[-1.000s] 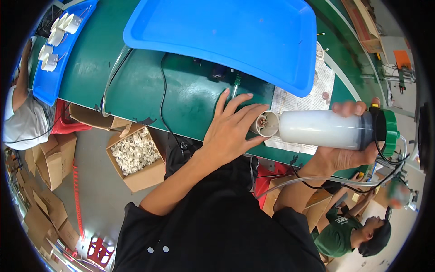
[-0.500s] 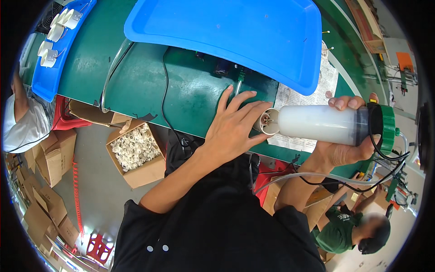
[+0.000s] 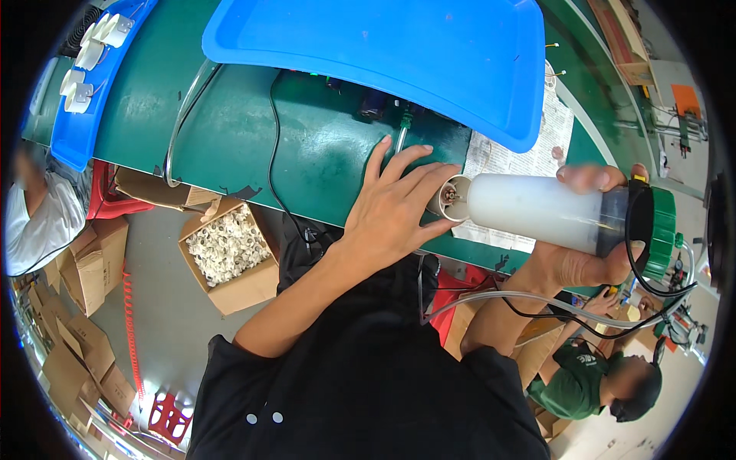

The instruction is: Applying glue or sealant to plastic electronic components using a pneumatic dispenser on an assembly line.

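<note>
My left hand (image 3: 387, 211) is closed around a small white cup-shaped motor housing (image 3: 457, 181) near the table's front edge. Its open end faces right, with a coppery metal part showing inside. My right hand (image 3: 583, 264) grips a large translucent dispensing syringe (image 3: 525, 208), filled with something white, around its dark rear end. The syringe lies nearly level. Its thin tip points left into the housing's mouth, and I cannot tell whether it touches the metal part. A green screw cap (image 3: 663, 230) closes the rear, where a clear hose (image 3: 491, 295) is joined.
A big blue tray (image 3: 376, 38) overhangs the green table (image 3: 238, 138). Newspaper (image 3: 529, 146) lies beneath its right side. Several white housings (image 3: 78, 98) sit in a narrow blue tray (image 3: 73, 146) at left. A carton (image 3: 238, 295) of small white parts stands below. Co-workers are at both sides.
The view has shifted slightly. The syringe's rear end has dipped a little toward me, and its tip stays at the housing's mouth. Both hands keep their hold.
</note>
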The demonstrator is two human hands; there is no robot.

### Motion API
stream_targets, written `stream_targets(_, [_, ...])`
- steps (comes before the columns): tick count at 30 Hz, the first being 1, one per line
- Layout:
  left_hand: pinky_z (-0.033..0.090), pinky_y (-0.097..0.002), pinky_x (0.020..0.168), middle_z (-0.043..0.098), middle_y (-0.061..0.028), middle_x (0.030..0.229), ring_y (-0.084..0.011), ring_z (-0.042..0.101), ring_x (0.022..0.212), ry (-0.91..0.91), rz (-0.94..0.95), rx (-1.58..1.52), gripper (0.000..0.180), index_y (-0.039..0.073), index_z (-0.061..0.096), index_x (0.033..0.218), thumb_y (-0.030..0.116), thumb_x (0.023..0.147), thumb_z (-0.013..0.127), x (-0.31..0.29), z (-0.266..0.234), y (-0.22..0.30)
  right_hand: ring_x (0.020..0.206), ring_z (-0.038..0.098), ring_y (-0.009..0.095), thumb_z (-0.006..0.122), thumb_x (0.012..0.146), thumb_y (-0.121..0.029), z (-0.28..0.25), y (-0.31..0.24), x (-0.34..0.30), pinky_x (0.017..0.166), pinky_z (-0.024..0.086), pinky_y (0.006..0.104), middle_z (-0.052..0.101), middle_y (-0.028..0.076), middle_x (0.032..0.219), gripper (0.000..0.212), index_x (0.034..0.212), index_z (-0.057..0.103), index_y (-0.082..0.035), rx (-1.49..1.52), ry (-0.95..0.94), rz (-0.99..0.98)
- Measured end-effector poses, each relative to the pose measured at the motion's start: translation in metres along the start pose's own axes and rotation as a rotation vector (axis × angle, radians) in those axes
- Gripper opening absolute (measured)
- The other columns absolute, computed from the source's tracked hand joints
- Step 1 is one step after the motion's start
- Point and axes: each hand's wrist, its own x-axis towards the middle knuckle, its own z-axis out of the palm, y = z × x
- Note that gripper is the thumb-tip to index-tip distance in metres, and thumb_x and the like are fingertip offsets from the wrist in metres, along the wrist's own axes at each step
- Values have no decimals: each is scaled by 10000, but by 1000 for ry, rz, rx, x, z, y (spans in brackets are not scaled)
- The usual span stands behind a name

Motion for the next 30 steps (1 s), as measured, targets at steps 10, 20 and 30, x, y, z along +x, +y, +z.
stream_targets(10, [212,-534,1119,623,-25,1186,-242,471,1235,-3,9,17,681,135,564,1279,286,666,820,0,-1,0,871,544,268,652,752,-582,-1,-5,-4,817,427,450,571,127,987,875,1356,388,-7,3,32,31])
stream_targets(20, [233,-600,1050,434,-62,1386,-318,373,1266,-142,117,220,581,437,561,1272,254,751,742,0,2,12,874,530,282,709,715,-558,-49,-33,-18,833,434,442,561,142,1004,792,1258,499,-21,-106,367,-16])
stream_targets(30, [237,-588,1056,472,-52,1327,-305,380,1241,-146,122,234,525,405,609,1232,205,761,727,1,3,14,839,584,273,546,806,-671,-57,-23,-20,770,472,456,587,142,987,843,1362,410,-53,-7,237,-45])
